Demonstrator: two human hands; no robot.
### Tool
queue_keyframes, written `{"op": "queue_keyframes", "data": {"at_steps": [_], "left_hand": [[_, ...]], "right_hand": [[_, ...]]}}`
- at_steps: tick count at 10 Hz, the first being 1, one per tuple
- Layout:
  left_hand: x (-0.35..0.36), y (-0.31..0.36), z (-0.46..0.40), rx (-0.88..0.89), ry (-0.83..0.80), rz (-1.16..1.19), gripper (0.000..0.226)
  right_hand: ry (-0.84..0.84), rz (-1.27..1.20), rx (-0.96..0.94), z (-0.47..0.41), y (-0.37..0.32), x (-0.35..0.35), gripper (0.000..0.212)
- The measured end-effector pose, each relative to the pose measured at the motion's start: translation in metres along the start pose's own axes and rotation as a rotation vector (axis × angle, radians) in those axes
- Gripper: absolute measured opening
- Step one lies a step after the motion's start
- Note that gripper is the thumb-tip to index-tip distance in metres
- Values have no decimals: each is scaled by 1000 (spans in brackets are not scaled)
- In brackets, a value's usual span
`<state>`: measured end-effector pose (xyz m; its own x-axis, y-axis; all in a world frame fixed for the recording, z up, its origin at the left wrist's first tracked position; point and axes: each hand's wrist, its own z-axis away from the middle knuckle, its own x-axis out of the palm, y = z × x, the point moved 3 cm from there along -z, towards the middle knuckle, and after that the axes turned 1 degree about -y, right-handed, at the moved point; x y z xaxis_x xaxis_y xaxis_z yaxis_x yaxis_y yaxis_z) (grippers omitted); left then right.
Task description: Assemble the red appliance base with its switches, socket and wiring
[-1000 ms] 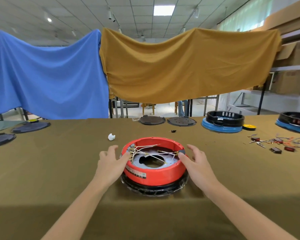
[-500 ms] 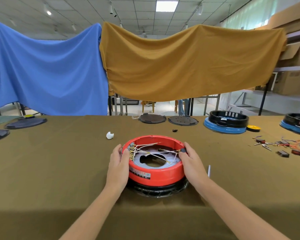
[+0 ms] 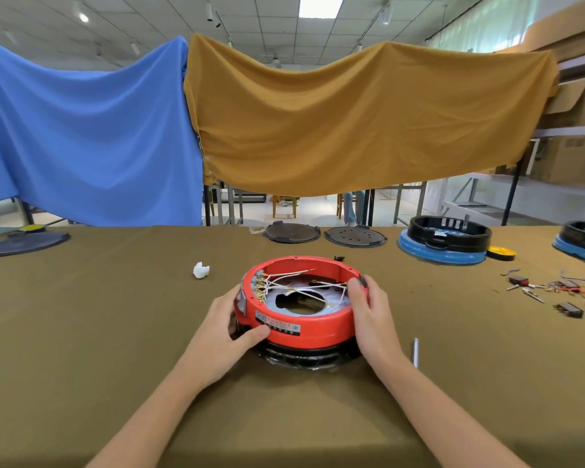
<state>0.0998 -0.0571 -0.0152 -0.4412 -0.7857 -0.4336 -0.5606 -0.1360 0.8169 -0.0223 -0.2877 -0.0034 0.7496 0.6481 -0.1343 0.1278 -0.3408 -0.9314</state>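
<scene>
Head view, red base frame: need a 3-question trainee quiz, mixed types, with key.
1. True or false: the round red plastic appliance base lies tipped on its side on the olive-brown table cloth.
2. Multiple choice: where is the left hand? A) on the white crumpled scrap B) against the red base's left side, thumb on its front wall C) raised off the table.
3. Fill in: the right hand grips the base's ____ side, fingertips over the rim near the thin white wires.

Key: 1 false, it sits flat, open side up. 2 B. 3 right.
</scene>
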Motion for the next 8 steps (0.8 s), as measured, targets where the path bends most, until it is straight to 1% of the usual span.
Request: {"op": "queue_keyframes", "data": {"at_steps": [1,2,3,5,6,7,8], "left_hand": [[-3,-3,-1,12,23,8,69],[-1,0,0,10,26,-40,64],[0,6,4,8,32,-139,64],[6,16,11,-21,14,-348,76],[6,16,12,-44,15,-390,78],[6,15,12,-45,8,-395,78],[6,14,13,-56,6,-353,79]], "right_hand": [[-64,37,46,-2,6,2,68],[-83,33,45,-1,4,3,73],[-84,32,56,3,-1,3,71],[-131,67,1,22,-19,-2,55],[-206,124,8,37,-24,-11,59],[-282,137,-3,55,-33,-28,43],[-175,65,51,73,-53,-62,36]]}}
